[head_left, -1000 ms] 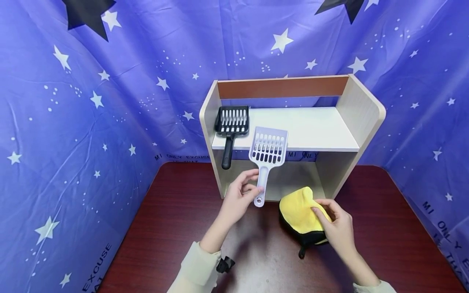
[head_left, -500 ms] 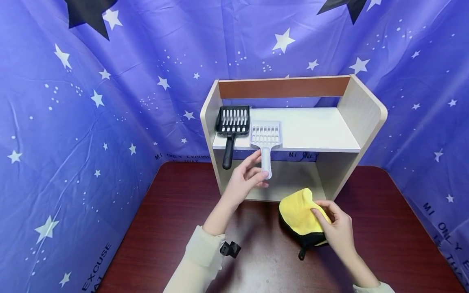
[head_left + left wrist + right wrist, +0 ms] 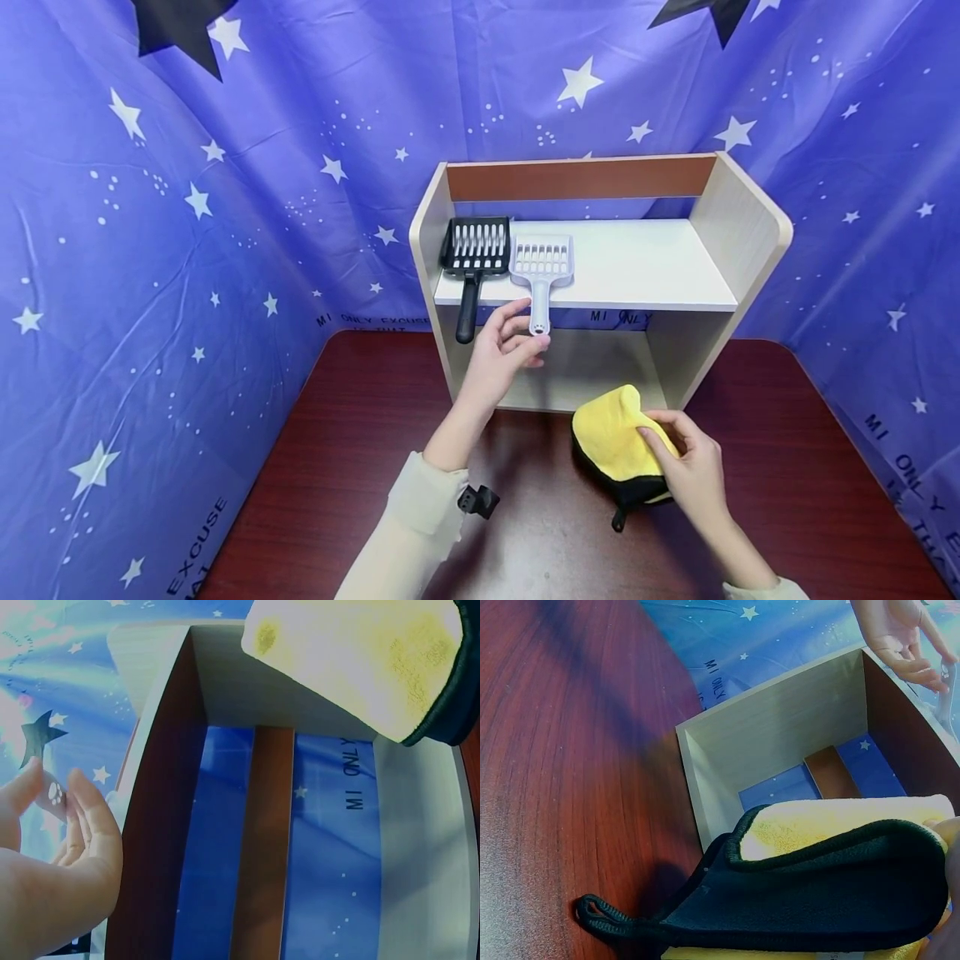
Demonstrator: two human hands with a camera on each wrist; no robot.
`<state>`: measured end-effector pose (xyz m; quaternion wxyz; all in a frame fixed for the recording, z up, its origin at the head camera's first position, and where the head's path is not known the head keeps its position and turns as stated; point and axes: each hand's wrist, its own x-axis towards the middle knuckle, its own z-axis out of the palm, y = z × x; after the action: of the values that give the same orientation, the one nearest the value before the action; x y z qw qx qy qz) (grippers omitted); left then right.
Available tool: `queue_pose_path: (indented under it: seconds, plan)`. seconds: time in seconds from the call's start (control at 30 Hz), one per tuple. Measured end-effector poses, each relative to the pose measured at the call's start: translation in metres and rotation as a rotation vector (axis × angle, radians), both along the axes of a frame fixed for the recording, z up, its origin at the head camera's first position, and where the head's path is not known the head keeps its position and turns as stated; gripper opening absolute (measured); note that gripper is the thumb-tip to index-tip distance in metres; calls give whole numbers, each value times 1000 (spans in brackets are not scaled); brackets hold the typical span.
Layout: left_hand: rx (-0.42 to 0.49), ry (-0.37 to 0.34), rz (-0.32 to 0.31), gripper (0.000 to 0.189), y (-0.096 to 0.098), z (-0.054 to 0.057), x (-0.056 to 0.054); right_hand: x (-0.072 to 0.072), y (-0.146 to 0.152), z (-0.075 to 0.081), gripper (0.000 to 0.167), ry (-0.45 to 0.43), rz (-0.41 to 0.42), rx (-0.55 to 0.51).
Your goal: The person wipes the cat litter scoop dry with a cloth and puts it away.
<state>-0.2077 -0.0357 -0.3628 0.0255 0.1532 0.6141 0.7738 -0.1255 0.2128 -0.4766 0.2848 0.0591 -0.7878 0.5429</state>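
My left hand (image 3: 497, 362) pinches the lower end of a pale white litter scoop (image 3: 540, 302). Its slotted head lies over the white upper board, with the handle jutting past the front edge. In the left wrist view the paw-print handle end (image 3: 52, 796) shows between thumb and fingers. To its left, a black litter scoop (image 3: 468, 307) lies on the same board, handle out over the edge. My right hand (image 3: 696, 467) grips the edge of a folded yellow and black cleaning cloth (image 3: 609, 440) in front of the lower compartment. A black loop (image 3: 600, 915) hangs from the cloth's corner.
A two-level wooden shelf unit (image 3: 750, 242) stands at the back of the dark red table (image 3: 345, 467), with a brown rail (image 3: 581, 178) across its upper back. Blue star-printed curtains (image 3: 247, 208) enclose the table behind and at both sides.
My left hand has carried the white litter scoop forward and lowered its head onto the upper board, beside the black one. The right hand and cloth have stayed in place.
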Motion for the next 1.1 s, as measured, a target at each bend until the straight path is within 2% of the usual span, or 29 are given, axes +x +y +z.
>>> queue_pose_path:
  seconds: [0.23, 0.4, 0.5, 0.7, 0.87, 1.1]
  plan:
    - [33, 3, 86, 54, 10, 1, -8, 0, 0, 3, 23, 6, 10, -14]
    - [50, -30, 95, 58, 11, 3, -6, 0, 4, 5, 23, -14, 38, -51]
    - [39, -26, 91, 58, 10, 0, -4, 0, 10, 3, 21, -58, 27, -95]
    - [-35, 15, 87, 56, 0, -10, 3, -2, 31, -14, 17, -200, -23, -217]
    - [-90, 15, 89, 50, -12, -22, 14, -3, 57, -31, 12, -366, -84, -305]
    - [-116, -26, 79, 48, -33, -48, 25, -4, 95, -52, 12, -578, -249, -190]
